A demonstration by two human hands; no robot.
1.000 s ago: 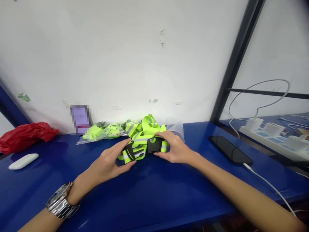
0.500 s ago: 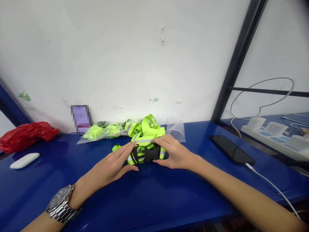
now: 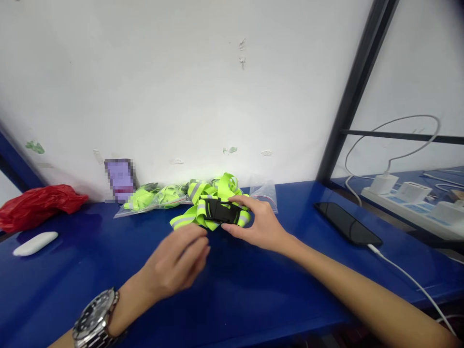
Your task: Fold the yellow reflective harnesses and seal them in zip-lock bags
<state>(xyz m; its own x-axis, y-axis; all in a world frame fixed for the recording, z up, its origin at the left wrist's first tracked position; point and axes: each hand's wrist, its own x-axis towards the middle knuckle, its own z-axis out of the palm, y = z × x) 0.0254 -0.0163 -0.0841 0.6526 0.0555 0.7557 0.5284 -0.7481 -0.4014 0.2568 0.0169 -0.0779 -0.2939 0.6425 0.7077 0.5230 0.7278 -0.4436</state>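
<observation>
A neon-yellow reflective strap (image 3: 183,220) with grey stripes lies loosely bundled on the blue table. Its black side-release buckle (image 3: 222,211) faces up, the two halves joined. My right hand (image 3: 259,220) pinches the buckle's right end, fingers above and thumb below. Just in front of the strap, my left hand (image 3: 177,263) is slightly blurred, its fingers curled in and apart from the buckle. I see nothing in it. A silver metal watch (image 3: 94,316) is on my left wrist.
Clear bags of similar straps (image 3: 159,197) lie by the wall, with an empty zip bag (image 3: 264,193) to their right. A red plastic bag (image 3: 39,205) and white case (image 3: 35,243) are left; a charging phone (image 3: 346,223) and power strip (image 3: 406,208) are right.
My left hand has let go of the strap and buckle and come back toward me, fingers curling. The buckle now lies flatter, and a strap length spreads out on the left.
</observation>
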